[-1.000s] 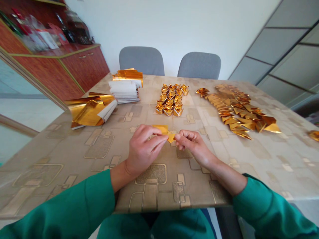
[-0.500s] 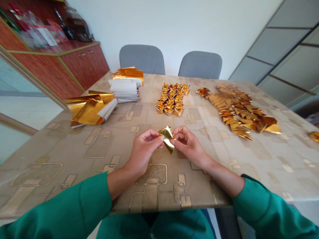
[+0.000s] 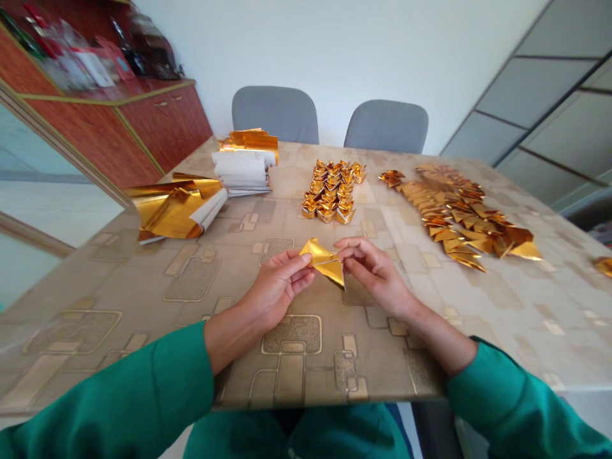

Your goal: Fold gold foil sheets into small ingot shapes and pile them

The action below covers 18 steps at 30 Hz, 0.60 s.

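Note:
Between my hands is a folded gold foil piece [image 3: 324,260], pulled out into a wide, boat-like shape. My left hand [image 3: 277,284] pinches its left end between thumb and fingers. My right hand [image 3: 375,271] grips its right end, with the fingers partly hiding the foil. Beyond them, on the patterned table cover [image 3: 143,306], stand rows of finished gold foil ingots [image 3: 329,191]. To the right lies a long heap of triangular gold folds [image 3: 454,213]. Back left are a stack of white paper sheets [image 3: 241,172] and loose gold foil sheets [image 3: 174,207].
Two grey chairs [image 3: 276,115] stand beyond the far table edge. A red-brown wooden cabinet [image 3: 115,131] with bottles and bags on top stands at the back left. A single gold fold [image 3: 604,266] lies at the right table edge. Green sleeves frame the view's bottom.
The foil has gone from a small folded strip to an upright triangle, and now spreads wider into a boat-like shape. My hands have drawn slightly apart.

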Tool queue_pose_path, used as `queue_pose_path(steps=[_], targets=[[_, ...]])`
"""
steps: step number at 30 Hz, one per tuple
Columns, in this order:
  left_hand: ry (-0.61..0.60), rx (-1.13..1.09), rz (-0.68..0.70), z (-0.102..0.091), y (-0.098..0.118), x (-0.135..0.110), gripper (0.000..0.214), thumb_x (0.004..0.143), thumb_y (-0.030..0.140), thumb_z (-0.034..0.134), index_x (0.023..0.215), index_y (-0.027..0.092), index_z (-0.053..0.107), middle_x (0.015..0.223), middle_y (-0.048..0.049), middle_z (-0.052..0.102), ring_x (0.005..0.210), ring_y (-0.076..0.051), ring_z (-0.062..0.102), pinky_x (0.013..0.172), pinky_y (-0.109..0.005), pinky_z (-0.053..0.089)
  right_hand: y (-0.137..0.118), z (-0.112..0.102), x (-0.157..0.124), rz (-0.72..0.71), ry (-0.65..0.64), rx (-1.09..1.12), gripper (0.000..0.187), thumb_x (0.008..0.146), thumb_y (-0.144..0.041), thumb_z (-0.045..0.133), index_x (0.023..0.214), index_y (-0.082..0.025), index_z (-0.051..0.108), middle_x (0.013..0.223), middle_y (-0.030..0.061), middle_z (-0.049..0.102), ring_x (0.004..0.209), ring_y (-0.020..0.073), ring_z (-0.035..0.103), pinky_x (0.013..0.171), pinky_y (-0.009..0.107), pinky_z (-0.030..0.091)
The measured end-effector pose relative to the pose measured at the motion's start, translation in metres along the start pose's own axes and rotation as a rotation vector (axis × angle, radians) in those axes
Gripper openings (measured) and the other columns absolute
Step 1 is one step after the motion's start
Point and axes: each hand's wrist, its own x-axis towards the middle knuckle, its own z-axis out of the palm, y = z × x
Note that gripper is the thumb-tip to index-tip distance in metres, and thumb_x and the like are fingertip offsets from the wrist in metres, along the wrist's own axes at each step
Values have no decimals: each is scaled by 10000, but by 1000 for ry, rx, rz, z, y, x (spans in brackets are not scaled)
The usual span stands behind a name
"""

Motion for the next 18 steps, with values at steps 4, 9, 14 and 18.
queue_pose_path(steps=[4, 9, 14, 18], targets=[[-35, -76, -70, -2, -1, 2, 113, 747, 50, 724, 758, 134, 649, 732, -10, 713, 580, -66, 661, 554, -134, 548, -1, -6, 0, -288, -31, -357, 411, 861, -168, 608, 1256, -268, 549, 1226, 93, 563, 1042, 227, 557, 879, 407, 482], [-42, -5, -96, 0, -3, -1, 88, 757, 60, 720, 785, 125, 667, 745, -35, 724, 602, -95, 681, 570, -167, 572, -7, -14, 1, -507, -110, -557, 154, 913, -212, 612, 1024, -288, 688, 1048, 38, 680, 958, 210, 554, 839, 380, 448], [-58, 148, -12, 1, -6, -7, 170, 695, 117, 800, 811, 119, 675, 758, -35, 728, 601, -101, 676, 578, -187, 578, -9, -21, 3, -513, -220, -506, 110, 900, -321, 657, 987, -315, 726, 950, 3, 737, 927, 206, 566, 856, 391, 375], [-120, 210, 67, 1, -10, -11, 262, 654, 228, 852, 839, 122, 699, 782, -38, 736, 641, -108, 683, 611, -196, 579, -8, -12, 3, -325, -172, -296, 88, 901, -332, 657, 920, -277, 723, 868, 7, 732, 807, 180, 604, 829, 379, 381]])
